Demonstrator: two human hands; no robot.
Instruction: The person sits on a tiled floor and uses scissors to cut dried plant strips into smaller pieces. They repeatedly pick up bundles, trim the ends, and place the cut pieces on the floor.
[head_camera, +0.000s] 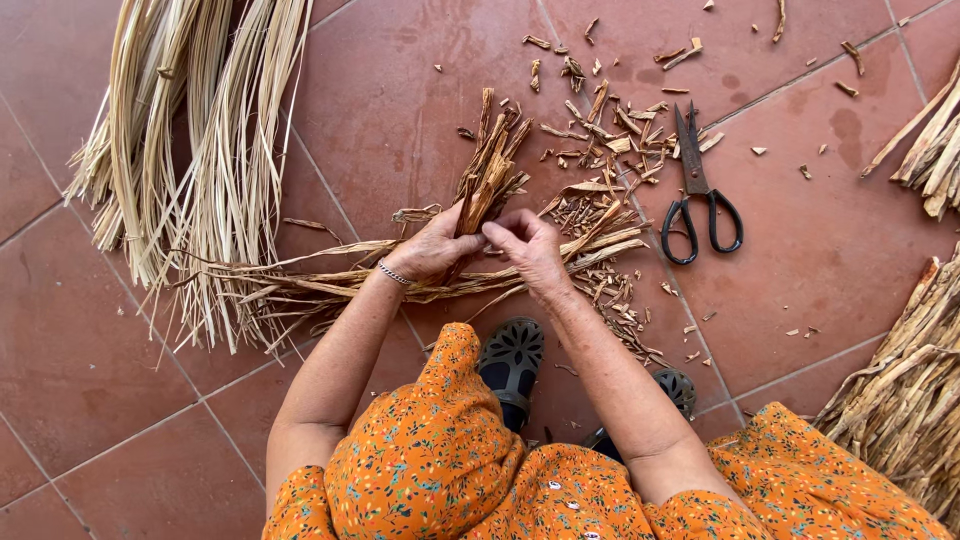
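Observation:
My left hand (432, 246) grips a bunch of dry brown plant strips (490, 165) that stick up and away from me over the red tiled floor. A thin bracelet sits on that wrist. My right hand (527, 245) is right beside it, its fingers pinching the base of the same bunch. Long dry leaves (330, 280) trail from under both hands to the left and right across the tiles.
Black scissors (700, 195) lie shut on the tiles to the right, among several cut scraps (610, 130). A pale straw bundle (190, 150) spreads at the left. Brown leaf bundles (905, 390) lie at the right edge. My black sandals (510, 365) and orange dress (440, 460) are below.

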